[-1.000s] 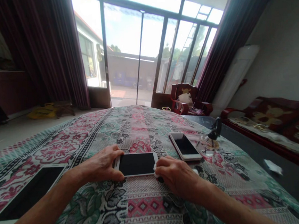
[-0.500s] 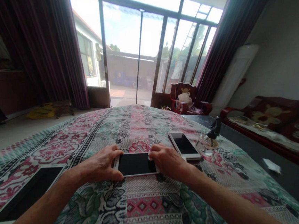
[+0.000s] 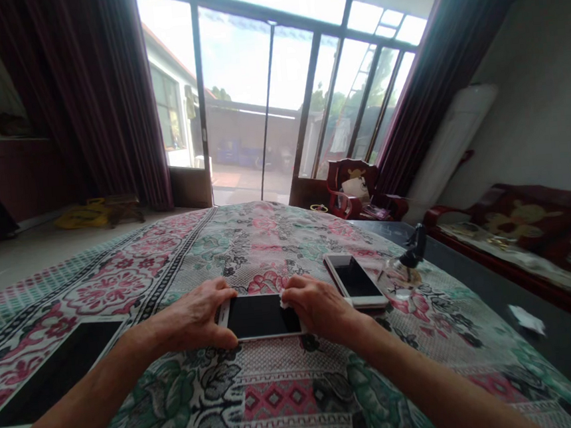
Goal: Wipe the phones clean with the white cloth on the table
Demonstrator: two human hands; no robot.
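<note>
A white smartphone (image 3: 257,316) with a dark screen lies lengthwise in front of me on the patterned tablecloth (image 3: 201,394). My left hand (image 3: 199,318) grips its left end, thumb on the near edge and fingers at the far edge. Pinched in the fingers of my right hand (image 3: 318,308) is a small white wad (image 3: 284,301), like tissue, touching the screen near its right end. Just beyond my right hand lies another white phone (image 3: 357,279), screen up. Beside it stands a clear spray bottle (image 3: 410,263) with a black nozzle.
A white tablet (image 3: 59,367) lies at the left, partly hidden by my left forearm. On a dark surface at the right is a crumpled white tissue (image 3: 527,319). Beyond it are a wooden sofa (image 3: 494,199) and an armchair (image 3: 352,178); glass doors stand ahead.
My right hand has slid the white wad slightly left across the screen. My left hand keeps its grip on the smartphone, and the view has shifted slightly.
</note>
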